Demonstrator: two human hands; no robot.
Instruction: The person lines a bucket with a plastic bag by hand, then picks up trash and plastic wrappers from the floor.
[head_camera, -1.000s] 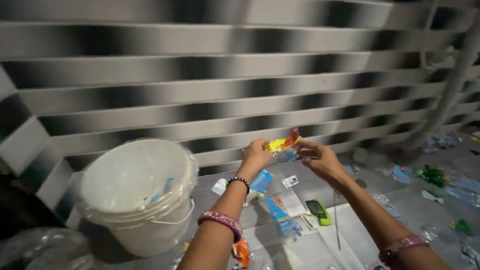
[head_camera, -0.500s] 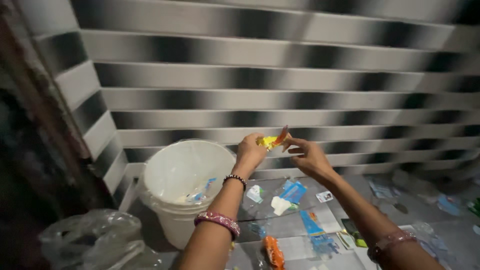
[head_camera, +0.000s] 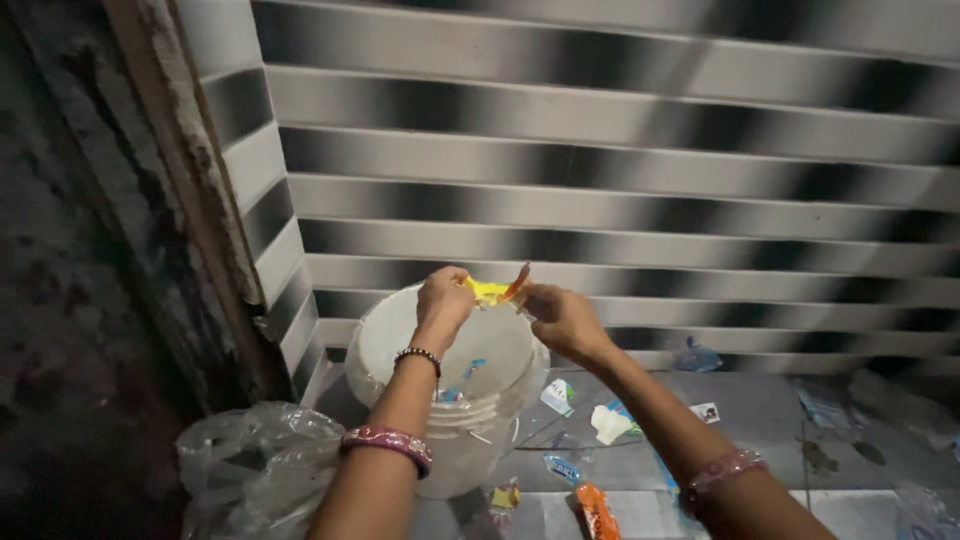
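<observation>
My left hand (head_camera: 442, 297) and my right hand (head_camera: 560, 318) together pinch a small yellow and orange wrapper (head_camera: 495, 290), one hand at each end. They hold it up directly over a white plastic bucket (head_camera: 385, 340) lined with clear plastic. A few scraps of wrapper lie inside the bucket. A beaded bracelet and a pink bangle ring my left forearm, and a pink bangle sits on my right wrist.
A striped roller shutter (head_camera: 620, 170) rises behind the bucket, beside a rough wall (head_camera: 90, 230) at left. A crumpled clear plastic bag (head_camera: 255, 460) lies left of the bucket. Several wrappers, including an orange one (head_camera: 596, 508), litter the grey floor.
Both hands have carried the wrapper leftward, from above the floor to over the bucket. The view has swung left, bringing the rough wall into sight.
</observation>
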